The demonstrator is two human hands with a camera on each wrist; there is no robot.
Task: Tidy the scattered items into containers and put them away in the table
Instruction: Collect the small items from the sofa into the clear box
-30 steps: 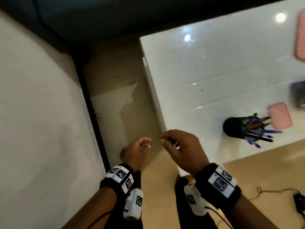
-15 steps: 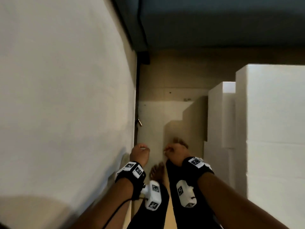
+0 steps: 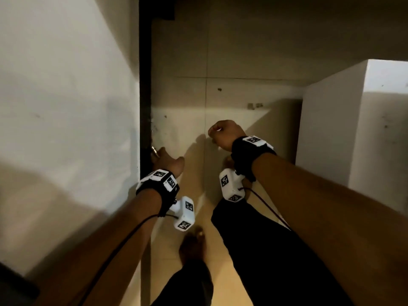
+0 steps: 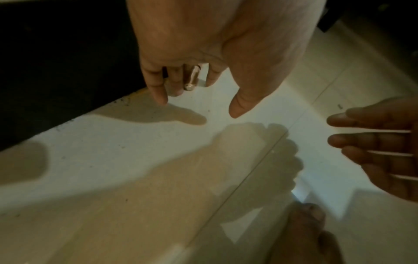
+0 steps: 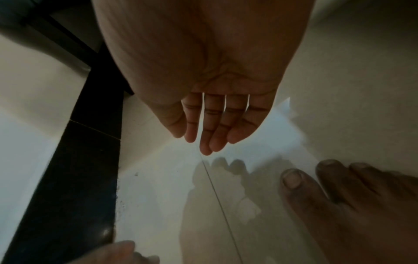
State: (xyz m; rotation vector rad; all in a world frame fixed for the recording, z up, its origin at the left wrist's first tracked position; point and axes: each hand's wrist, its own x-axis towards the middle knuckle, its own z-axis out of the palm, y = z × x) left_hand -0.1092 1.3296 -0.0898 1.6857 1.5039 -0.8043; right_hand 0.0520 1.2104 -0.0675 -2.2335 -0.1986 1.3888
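Turning away from the desk top, the head view no longer shows the pen holder or the pink cases seen a second ago; the glossy white slab has gone from sight and only a tall white block (image 3: 331, 138) remains at the right, probably the desk's side. The task's items are therefore out of view and none is carried.

Left hand (image 3: 169, 161) has come down beside the dark gap along the left white panel (image 3: 66, 107); its fingers (image 4: 156, 84) hang loosely spread, thumb apart, close around a small brassy metal cylinder (image 4: 192, 78) that may be a fitting on the panel's edge. Whether they touch it cannot be told. Right hand (image 3: 223, 134) hangs free above the floor, fingers straight and side by side in its wrist view, holding nothing.

Judgement: a move between stations, possibly towards a storage door; tidying is unfinished.

Floor (image 3: 231, 96) is pale, smooth, jointed tile with specks of grit. Panel is matt and flat; block is sharp-edged and plain
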